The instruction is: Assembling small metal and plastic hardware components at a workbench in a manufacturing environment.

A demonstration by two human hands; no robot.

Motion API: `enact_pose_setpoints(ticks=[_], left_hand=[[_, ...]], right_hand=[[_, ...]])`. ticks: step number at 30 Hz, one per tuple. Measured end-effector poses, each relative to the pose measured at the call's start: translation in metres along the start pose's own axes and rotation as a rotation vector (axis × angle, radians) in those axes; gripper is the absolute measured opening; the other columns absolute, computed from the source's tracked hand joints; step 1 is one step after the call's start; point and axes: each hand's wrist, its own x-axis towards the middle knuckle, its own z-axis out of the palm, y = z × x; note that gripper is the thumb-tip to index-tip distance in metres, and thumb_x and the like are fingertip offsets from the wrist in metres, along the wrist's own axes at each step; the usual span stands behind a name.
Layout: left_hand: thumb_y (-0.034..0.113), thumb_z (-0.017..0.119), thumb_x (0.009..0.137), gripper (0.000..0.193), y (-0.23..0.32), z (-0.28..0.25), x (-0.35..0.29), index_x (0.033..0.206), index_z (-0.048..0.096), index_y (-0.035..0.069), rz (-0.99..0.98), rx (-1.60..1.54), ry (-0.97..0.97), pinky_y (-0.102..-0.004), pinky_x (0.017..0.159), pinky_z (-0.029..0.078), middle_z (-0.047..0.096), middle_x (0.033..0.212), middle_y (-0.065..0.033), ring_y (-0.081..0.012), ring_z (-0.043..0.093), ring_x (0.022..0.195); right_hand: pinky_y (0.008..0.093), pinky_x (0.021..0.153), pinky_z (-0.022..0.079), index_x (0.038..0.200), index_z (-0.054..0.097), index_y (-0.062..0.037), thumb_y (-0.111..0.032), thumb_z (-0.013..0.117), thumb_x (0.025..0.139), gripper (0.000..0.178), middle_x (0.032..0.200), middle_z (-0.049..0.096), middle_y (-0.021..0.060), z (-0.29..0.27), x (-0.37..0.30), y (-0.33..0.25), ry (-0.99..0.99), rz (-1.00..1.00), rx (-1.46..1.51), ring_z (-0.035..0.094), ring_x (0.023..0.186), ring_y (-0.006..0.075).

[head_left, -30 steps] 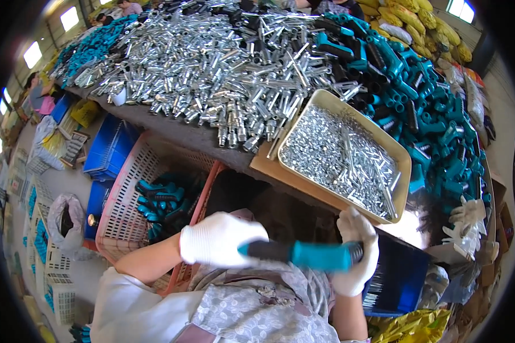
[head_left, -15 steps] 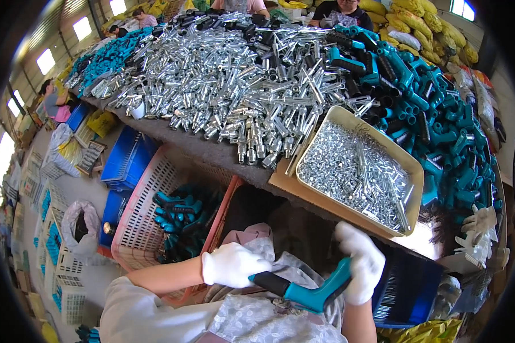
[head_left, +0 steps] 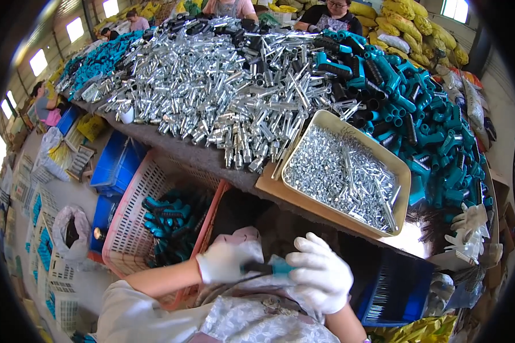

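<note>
My left hand [head_left: 226, 263], in a white glove and blurred, is closed round the black end of a pistol-shaped tool body [head_left: 281, 267] in front of my apron. Its teal end runs in under my right hand [head_left: 321, 274], also white-gloved. The right fingers are bent over that end and slightly apart, hiding most of it. Both hands are below the table's front edge. Similar teal and black bodies [head_left: 169, 220] lie in a pink crate [head_left: 126, 220] by my left forearm.
Ahead, metal fittings [head_left: 212, 91] cover the table, beside heaped teal bodies [head_left: 435, 131]. A cream tray [head_left: 403, 206] of small metal parts sits at the table edge. Blue bins [head_left: 117, 163] stand left, another blue bin [head_left: 403, 286] right. Several people work beyond.
The tool body has turned and drawn up toward the table; its teal grip is now mostly hidden. My right hand has moved left and its fingers show. The whole view has shifted slightly.
</note>
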Motion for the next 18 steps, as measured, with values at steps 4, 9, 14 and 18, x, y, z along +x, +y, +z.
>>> enact_pose_setpoints(ticks=[4,9,14,18], left_hand=[[0.015,0.078,0.066,0.027,0.002,-0.002,0.003,0.09,0.067,0.012,0.165,-0.089,0.106,-0.0364,0.062,0.053,0.065,0.076,-0.0086,-0.0281,0.066,0.067],[0.034,0.064,0.088,0.026,0.001,0.017,-0.005,0.103,0.067,0.013,-0.254,0.047,-0.451,-0.0441,0.069,0.054,0.069,0.087,-0.0145,-0.0337,0.069,0.08],[0.02,0.062,0.08,0.011,0.017,-0.026,0.022,0.089,0.06,0.015,0.117,0.484,-0.319,-0.0387,0.055,0.054,0.062,0.074,-0.0049,-0.023,0.067,0.065],[0.019,0.06,0.082,0.01,0.021,-0.033,0.045,0.09,0.061,0.013,0.22,0.477,-0.227,-0.0363,0.066,0.053,0.061,0.082,-0.0059,-0.0245,0.064,0.081]], right_hand=[[0.0498,0.107,0.04,0.095,0.068,0.0059,-0.04,0.05,0.097,0.049,0.109,0.068,0.0234,-0.003,-0.019,0.013,0.488,0.362,0.306,0.06,0.117,0.0371],[0.0365,0.068,0.053,0.082,0.071,-0.0043,-0.008,0.069,0.069,0.014,0.076,0.066,0.0084,0.004,0.001,0.0,0.022,0.119,-0.248,0.065,0.069,0.0239],[0.0397,0.066,0.055,0.092,0.076,-0.011,-0.035,0.06,0.094,0.029,0.082,0.071,0.0149,0.019,-0.054,0.059,-0.351,0.785,-0.324,0.069,0.073,0.0334],[0.0433,0.069,0.052,0.139,0.049,-0.0076,-0.057,0.05,0.097,0.065,0.085,0.067,0.0242,0.046,-0.034,0.048,-0.482,0.686,0.241,0.066,0.075,0.0409]])
